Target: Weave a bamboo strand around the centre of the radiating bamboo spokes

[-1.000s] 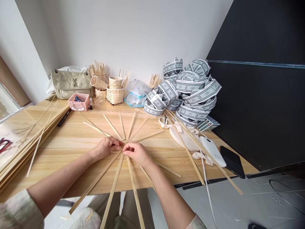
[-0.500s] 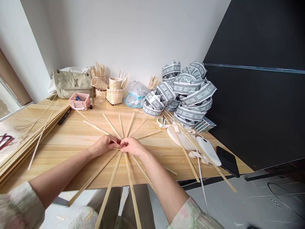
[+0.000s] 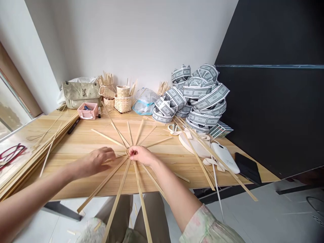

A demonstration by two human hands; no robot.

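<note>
On your left, glasses (image 3: 18, 147) are lying apart, and a pen (image 3: 74, 126) is resting near a box (image 3: 87, 112). Ahead of you, a handbag (image 3: 81, 95) is standing behind that box, baskets (image 3: 123, 105) are sitting beside a plastic bag (image 3: 145, 101), and patterned bands (image 3: 197, 89) are rising in a heap. To your right, a phone (image 3: 247, 167) is lying beside a white device (image 3: 226, 156).

On the beige bag (image 3: 74, 95), far back and L of the grip of the R hand (image 3: 142, 155), there is one emblem (image 3: 84, 92) w/ interlaced letters; it looks like YSL, but is too small to be sure. R of the same grip, the white device (image 3: 224, 156) has a tiny mark, not legible.
</note>
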